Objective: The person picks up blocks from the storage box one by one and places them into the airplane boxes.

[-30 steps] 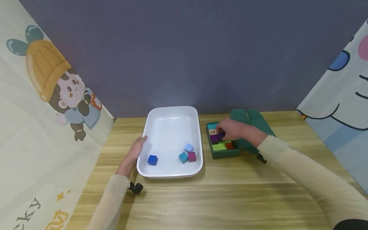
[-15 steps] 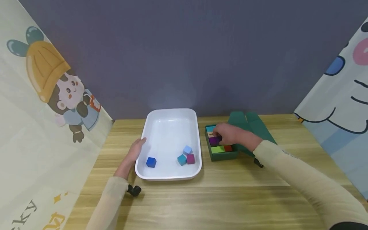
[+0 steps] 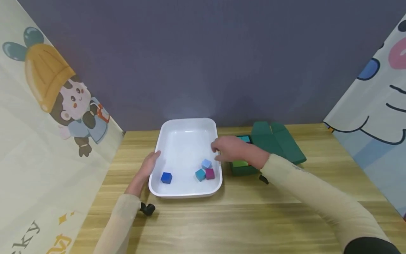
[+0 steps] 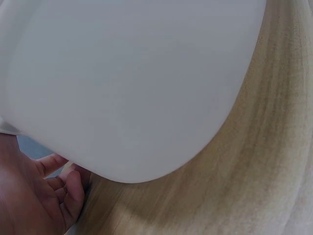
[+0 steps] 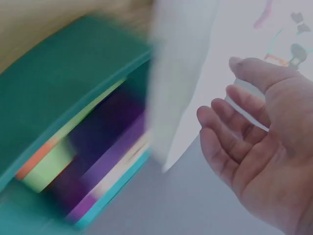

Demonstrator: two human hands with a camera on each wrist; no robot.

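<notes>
A white plastic tray [image 3: 187,191] lies on the wooden table, with my left hand [image 3: 149,165] gripping its left rim, thumb on top. From the left wrist, curled fingers [image 4: 73,196] show under the tray's edge. Inside the tray are a dark blue cube [image 3: 166,177], a light blue cube [image 3: 206,164], a teal cube [image 3: 200,175] and a magenta cube [image 3: 210,174]. My right hand [image 3: 233,149] hovers over the tray's right rim, fingers loosely bent; in the right wrist view nothing shows between them. Behind it, a green box [image 5: 93,68] of colored blocks is partly hidden.
The green box's lid [image 3: 282,143] lies folded back to its right on the table [image 3: 241,218]. A dark grey panel [image 3: 203,63] stands behind the table. Cartoon-printed sheets [image 3: 28,141] flank it on both sides.
My right hand has let go of a dark purple block in the green box and moved left to the tray's right rim. The left hand stays on the tray.
</notes>
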